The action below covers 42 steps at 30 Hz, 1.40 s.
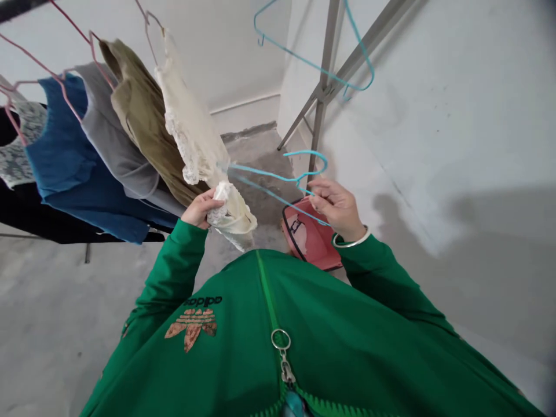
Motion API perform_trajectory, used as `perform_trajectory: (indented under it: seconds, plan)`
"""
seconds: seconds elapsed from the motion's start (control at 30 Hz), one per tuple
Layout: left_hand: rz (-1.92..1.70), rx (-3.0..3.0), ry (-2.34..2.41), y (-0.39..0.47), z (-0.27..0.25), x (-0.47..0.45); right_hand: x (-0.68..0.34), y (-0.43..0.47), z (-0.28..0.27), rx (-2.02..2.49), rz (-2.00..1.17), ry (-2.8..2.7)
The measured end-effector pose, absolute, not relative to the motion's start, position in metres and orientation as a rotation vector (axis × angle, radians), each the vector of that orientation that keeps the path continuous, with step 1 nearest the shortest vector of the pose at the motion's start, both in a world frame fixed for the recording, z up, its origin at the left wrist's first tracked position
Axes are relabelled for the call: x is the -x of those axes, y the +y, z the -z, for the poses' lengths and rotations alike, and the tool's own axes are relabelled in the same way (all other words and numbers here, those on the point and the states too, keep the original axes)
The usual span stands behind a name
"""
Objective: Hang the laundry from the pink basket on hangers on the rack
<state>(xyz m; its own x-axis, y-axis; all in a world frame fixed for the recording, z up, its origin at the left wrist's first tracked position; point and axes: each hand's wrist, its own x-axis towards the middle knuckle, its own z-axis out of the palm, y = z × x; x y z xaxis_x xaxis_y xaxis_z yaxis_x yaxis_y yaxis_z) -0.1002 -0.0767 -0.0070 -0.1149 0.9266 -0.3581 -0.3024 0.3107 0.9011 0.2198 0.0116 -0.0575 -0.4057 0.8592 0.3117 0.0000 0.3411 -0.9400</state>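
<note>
My left hand (pixel 202 207) pinches the lacy edge of a cream lace garment (pixel 237 217), which droops below my fingers. My right hand (pixel 336 207) grips a light-blue clothes hanger (pixel 269 175) near its hook, at one shoulder. The far end of that hanger reaches left to the cream cloth; whether it sits inside the garment I cannot tell. Just beyond my left hand a cream lace piece (pixel 193 121) hangs from the rail on a hanger. Where this piece ends and the cloth in my hand begins is unclear.
Left, an olive garment (pixel 141 110), a grey top (pixel 113 133) and a blue top (pixel 72 156) hang on pink hangers. Another light-blue hanger (pixel 304 61) hangs by a metal stand (pixel 324 87) at the upper right. A pink basket (pixel 315 234) stands on the floor beside the white wall (pixel 456 116).
</note>
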Motion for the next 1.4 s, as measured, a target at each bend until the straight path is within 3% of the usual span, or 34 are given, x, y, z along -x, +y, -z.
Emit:
perform_trajectory:
  seconds: [0.6, 1.0, 1.17, 1.4]
  plan:
    - [-1.216, -0.804, 1.352, -0.082, 0.004, 0.114, -0.269, -0.012, 0.006, 0.882, -1.003, -1.896]
    - [-1.129, -0.934, 1.382, -0.087, 0.014, 0.105, -0.226, -0.007, 0.029, 0.878, -0.863, -1.865]
    - [-1.086, -1.391, 1.71, -0.082, 0.021, 0.087, -0.18, -0.02, 0.05, 0.782, -0.862, -1.875]
    - [-0.646, -1.992, 2.268, -0.084, 0.01, 0.082, -0.161, -0.019, 0.068, 0.775, -0.872, -1.882]
